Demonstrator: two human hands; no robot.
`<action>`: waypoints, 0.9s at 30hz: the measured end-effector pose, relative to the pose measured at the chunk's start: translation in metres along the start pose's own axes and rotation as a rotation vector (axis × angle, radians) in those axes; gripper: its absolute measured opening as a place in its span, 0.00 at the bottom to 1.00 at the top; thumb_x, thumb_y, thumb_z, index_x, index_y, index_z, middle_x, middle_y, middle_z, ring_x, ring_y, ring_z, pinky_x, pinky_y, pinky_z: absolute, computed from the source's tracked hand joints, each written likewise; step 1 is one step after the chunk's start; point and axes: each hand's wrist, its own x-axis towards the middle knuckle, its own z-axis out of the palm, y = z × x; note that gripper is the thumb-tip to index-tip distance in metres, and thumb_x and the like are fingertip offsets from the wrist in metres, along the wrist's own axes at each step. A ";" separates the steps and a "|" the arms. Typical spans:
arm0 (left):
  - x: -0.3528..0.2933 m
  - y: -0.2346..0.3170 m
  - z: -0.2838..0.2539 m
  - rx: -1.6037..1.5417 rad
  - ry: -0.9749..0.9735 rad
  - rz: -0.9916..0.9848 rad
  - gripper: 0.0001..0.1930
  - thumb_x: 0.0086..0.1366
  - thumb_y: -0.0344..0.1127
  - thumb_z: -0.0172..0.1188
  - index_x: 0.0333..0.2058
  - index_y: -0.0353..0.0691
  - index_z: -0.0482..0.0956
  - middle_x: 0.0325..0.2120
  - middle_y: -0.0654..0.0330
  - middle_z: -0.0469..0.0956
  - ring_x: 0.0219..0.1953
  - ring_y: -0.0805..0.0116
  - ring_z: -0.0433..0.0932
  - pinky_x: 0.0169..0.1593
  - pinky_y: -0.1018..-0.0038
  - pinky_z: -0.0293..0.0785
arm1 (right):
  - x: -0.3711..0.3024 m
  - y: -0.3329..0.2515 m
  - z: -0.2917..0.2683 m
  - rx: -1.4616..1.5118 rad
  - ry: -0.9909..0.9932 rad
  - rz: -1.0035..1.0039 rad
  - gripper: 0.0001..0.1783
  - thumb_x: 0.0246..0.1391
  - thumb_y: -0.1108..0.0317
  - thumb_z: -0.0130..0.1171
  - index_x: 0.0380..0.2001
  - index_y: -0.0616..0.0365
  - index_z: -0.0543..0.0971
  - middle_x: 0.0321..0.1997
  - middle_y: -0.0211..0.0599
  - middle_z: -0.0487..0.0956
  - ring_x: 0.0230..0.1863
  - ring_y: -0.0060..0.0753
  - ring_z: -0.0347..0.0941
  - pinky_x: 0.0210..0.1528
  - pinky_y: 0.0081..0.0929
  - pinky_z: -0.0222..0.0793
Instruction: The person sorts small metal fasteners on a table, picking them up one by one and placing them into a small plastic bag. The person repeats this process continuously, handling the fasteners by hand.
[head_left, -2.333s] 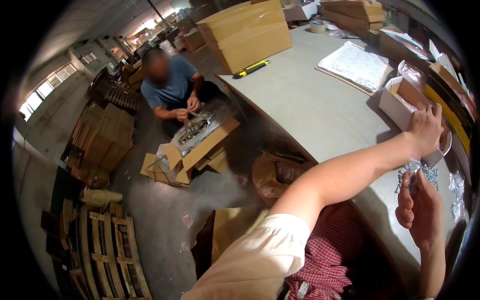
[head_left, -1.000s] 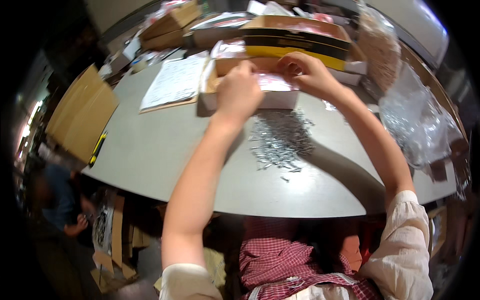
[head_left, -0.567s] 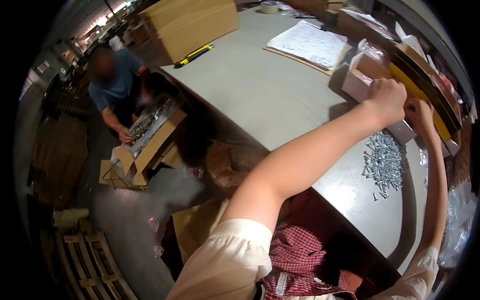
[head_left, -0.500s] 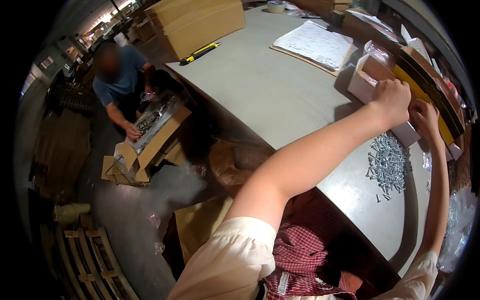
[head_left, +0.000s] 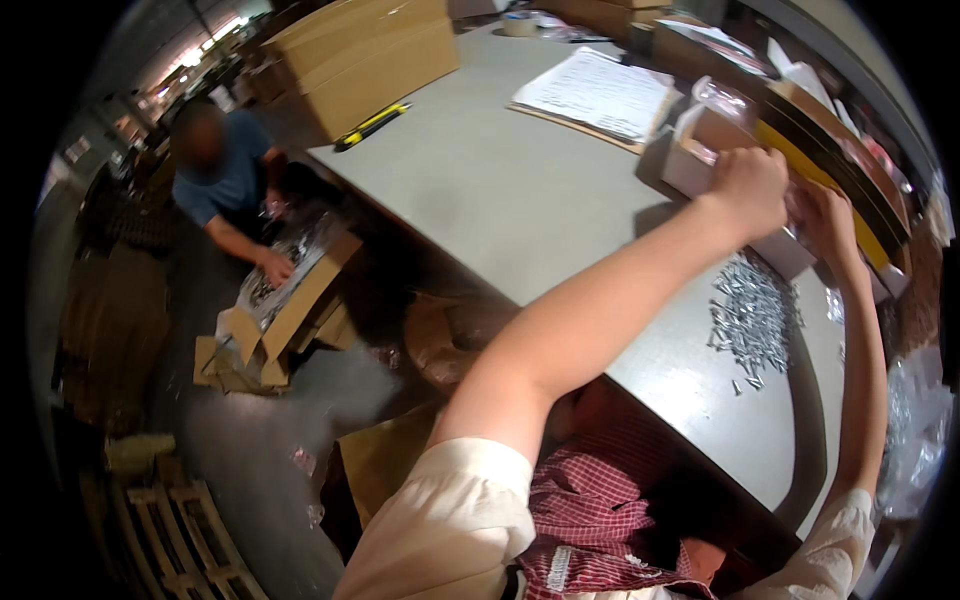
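My left hand [head_left: 750,192] is closed in a fist above the long white carton [head_left: 688,168] on the table's right side. Close beside it, my right hand [head_left: 829,225] has its fingers curled, near the black-and-yellow box [head_left: 858,190]. A small bit of something shows between the two hands, too hidden by the fingers to name. Just below my hands, a heap of silvery screws [head_left: 755,312] lies loose on the grey table [head_left: 500,185]. Inside the white carton some clear plastic packaging [head_left: 722,98] is visible.
A clipboard with paper [head_left: 600,95], a yellow-and-black utility knife [head_left: 372,127] and a large cardboard box [head_left: 365,60] lie farther back. To the left, a co-worker [head_left: 225,170] reaches into an open carton [head_left: 310,297] of metal parts. Wooden pallets [head_left: 185,535] stand lower left.
The whole view has shifted, so the table things sit farther left. My hands stay close together by the white carton. The co-worker's hand has moved farther into the open carton.
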 end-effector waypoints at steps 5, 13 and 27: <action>-0.001 -0.010 0.001 -0.037 0.108 -0.042 0.14 0.63 0.38 0.60 0.38 0.31 0.78 0.35 0.42 0.81 0.38 0.44 0.83 0.43 0.54 0.79 | -0.012 -0.027 -0.022 0.825 -0.060 0.341 0.20 0.66 0.60 0.58 0.54 0.63 0.80 0.37 0.29 0.83 0.36 0.16 0.76 0.40 0.16 0.72; 0.001 -0.005 0.003 -0.484 -0.027 -0.203 0.16 0.61 0.38 0.66 0.42 0.32 0.81 0.40 0.51 0.84 0.43 0.61 0.83 0.49 0.69 0.77 | -0.042 -0.044 -0.034 1.132 0.100 0.431 0.24 0.66 0.56 0.58 0.58 0.62 0.78 0.52 0.31 0.82 0.54 0.19 0.73 0.61 0.20 0.63; -0.005 0.007 -0.005 -1.083 -0.200 -0.400 0.06 0.66 0.34 0.63 0.36 0.37 0.83 0.30 0.63 0.83 0.33 0.76 0.81 0.36 0.79 0.74 | -0.043 -0.072 -0.044 1.172 -0.044 0.295 0.26 0.61 0.64 0.60 0.61 0.62 0.74 0.56 0.39 0.77 0.57 0.27 0.71 0.59 0.24 0.65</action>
